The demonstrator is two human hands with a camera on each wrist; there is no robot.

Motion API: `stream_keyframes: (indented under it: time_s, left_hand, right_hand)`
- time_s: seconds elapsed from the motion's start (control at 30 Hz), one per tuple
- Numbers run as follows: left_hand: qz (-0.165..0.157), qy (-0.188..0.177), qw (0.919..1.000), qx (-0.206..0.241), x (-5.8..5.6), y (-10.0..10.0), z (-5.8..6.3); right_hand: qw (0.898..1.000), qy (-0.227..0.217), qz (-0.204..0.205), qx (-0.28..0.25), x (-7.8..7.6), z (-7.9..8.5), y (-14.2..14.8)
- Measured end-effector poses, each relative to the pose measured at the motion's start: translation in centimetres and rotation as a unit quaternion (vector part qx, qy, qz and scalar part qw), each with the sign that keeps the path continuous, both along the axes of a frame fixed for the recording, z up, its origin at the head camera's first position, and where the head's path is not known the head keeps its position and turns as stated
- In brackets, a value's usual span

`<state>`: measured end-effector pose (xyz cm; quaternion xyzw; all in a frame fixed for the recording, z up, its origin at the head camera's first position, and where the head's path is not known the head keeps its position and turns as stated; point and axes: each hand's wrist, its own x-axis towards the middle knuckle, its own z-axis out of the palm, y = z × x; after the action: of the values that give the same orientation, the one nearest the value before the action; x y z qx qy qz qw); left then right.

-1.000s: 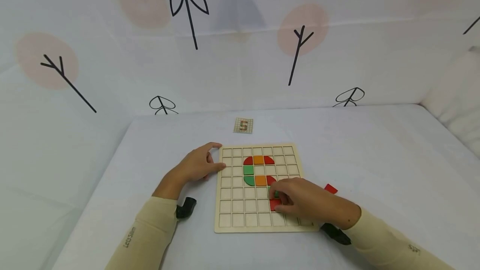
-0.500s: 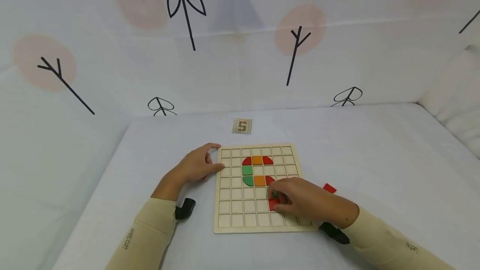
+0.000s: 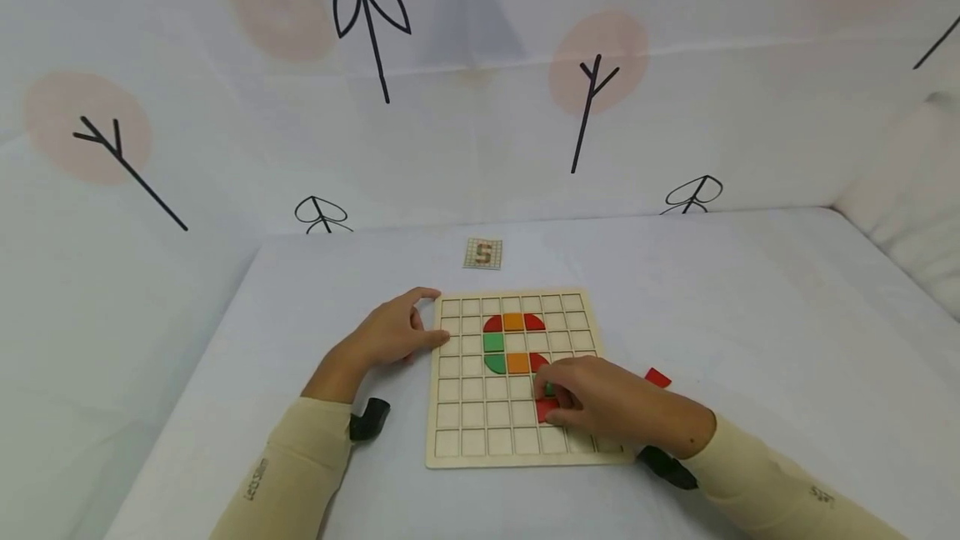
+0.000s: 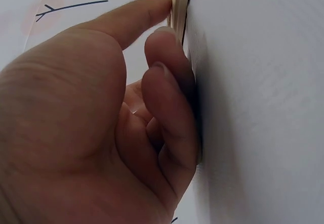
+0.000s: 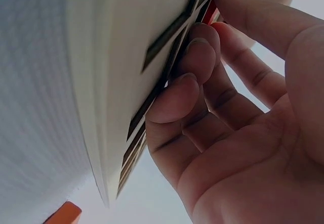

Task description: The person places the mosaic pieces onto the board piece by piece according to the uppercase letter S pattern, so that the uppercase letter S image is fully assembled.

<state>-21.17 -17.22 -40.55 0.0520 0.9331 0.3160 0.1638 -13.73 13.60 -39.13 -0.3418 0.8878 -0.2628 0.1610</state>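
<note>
A square wooden grid board lies flat on the table. Tiles on it include red quarter-rounds, orange squares, a green square and a green quarter-round. My left hand holds the board's left edge, thumb over the rim, index finger at the far corner and other fingers curled against the side. With thumb and index finger, my right hand pinches a red square tile low in a cell. Its fingers partly hide another green tile.
A small pattern card with an S shape lies beyond the board. One red tile rests on the table to the right, beside my right forearm. A printed cloth hangs behind the white table.
Both hands keep their places on the board and the red tile. The whole scene has shifted slightly left in the head view.
</note>
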Motion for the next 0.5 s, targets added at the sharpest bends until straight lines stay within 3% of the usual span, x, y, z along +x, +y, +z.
stream_keyframes:
  time_s: [0.17,0.3,0.5]
  left_hand:
    - [0.004,-0.001,0.9999,-0.013,0.1,-0.1,0.2]
    - [0.006,0.004,0.9997,-0.021,0.1,0.0,0.1]
    - [0.01,0.002,0.9997,-0.023,0.1,0.2,0.0]
  right_hand:
    - [1.0,-0.008,-0.002,0.006,-0.1,0.1,-0.2]
    - [1.0,-0.025,-0.002,0.004,-0.2,1.1,0.4]
    - [0.998,-0.004,-0.059,0.004,-0.9,3.3,2.9]
